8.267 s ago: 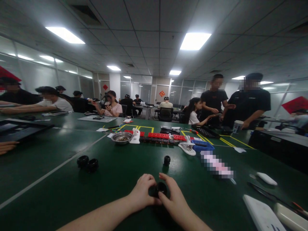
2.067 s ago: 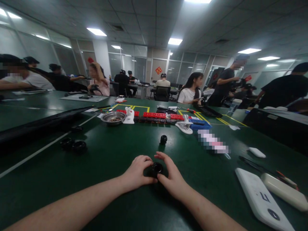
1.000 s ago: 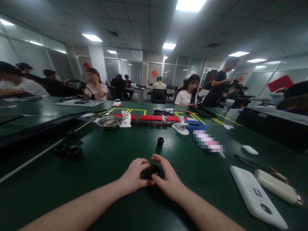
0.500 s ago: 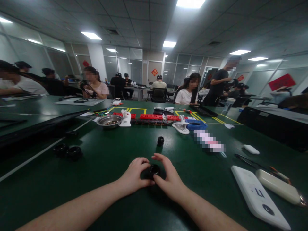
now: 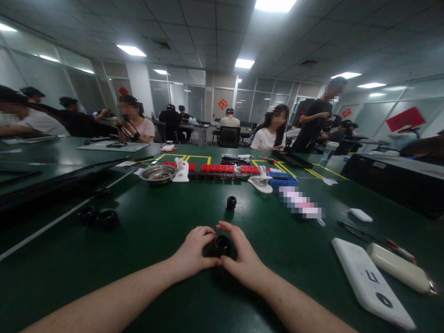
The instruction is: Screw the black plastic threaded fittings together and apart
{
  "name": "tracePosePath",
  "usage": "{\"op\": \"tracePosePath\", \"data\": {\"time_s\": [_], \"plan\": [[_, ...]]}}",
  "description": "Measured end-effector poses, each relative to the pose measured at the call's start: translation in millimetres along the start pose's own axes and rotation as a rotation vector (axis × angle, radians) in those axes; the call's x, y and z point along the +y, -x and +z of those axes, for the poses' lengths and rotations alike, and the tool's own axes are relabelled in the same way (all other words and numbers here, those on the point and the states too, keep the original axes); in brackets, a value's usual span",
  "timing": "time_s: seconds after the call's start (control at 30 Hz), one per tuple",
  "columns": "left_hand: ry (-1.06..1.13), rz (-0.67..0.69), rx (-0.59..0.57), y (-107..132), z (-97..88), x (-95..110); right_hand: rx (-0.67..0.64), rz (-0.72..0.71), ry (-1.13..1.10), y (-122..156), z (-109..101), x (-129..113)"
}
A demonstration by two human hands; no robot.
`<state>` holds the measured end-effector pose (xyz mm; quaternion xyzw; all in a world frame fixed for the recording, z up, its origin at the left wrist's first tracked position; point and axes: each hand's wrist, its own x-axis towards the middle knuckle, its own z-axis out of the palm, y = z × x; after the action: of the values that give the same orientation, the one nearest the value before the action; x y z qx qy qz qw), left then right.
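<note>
My left hand (image 5: pixel 196 249) and my right hand (image 5: pixel 243 254) meet in a ring low in the middle, fingers and thumbs curved around a round black fitting (image 5: pixel 222 245) with a hole in its top. It looks like a cable gland. Both thumbs come together at its near side; some dark space shows between it and my right palm. Whether it rests on the table is hard to make out. Farther ahead stands a similar black fitting (image 5: pixel 231 202). Two others, a left fitting (image 5: pixel 88 214) and a right fitting (image 5: pixel 107 219), sit side by side to the left.
A metal bowl (image 5: pixel 157 175) of small parts, white clamps (image 5: pixel 261 180), red trays (image 5: pixel 222 168) and a blue tray (image 5: pixel 284 180) line the far side of the green table (image 5: pixel 156 310). A white device (image 5: pixel 373 280) and a cream cylinder (image 5: pixel 398 268) lie right. Other people sit beyond.
Both hands stay nearly in place, the right fingertips shifting slightly left. The fitting between them has turned a little, its hole now looking darker and rounder.
</note>
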<state>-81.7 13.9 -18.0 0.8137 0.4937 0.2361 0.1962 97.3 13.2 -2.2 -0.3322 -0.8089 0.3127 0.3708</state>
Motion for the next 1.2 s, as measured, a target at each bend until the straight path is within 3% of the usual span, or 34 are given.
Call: {"op": "tracePosePath", "data": {"time_s": [0.27, 0.53, 0.8, 1.03, 1.2], "plan": [[0.007, -0.004, -0.017, 0.5, -1.4, 3.2, 0.162, 0.094, 0.1, -1.6, 9.8, 2.2], [-0.008, 0.007, -0.008, 0.0, 0.9, -0.1, 0.07, 0.015, 0.017, 2.2, 6.6, 0.6], [-0.007, -0.006, -0.006, 0.3, -0.5, 4.6, 0.208, 0.141, 0.068, -2.5, 14.2, 7.2], [-0.007, 0.0, -0.008, -0.6, 1.4, 0.9, 0.066, 0.049, -0.044, 0.3, 12.0, 3.5], [-0.002, -0.021, 0.002, 0.9, -0.2, 4.3, 0.187, 0.139, 0.042, -2.9, 12.6, 5.2]]}}
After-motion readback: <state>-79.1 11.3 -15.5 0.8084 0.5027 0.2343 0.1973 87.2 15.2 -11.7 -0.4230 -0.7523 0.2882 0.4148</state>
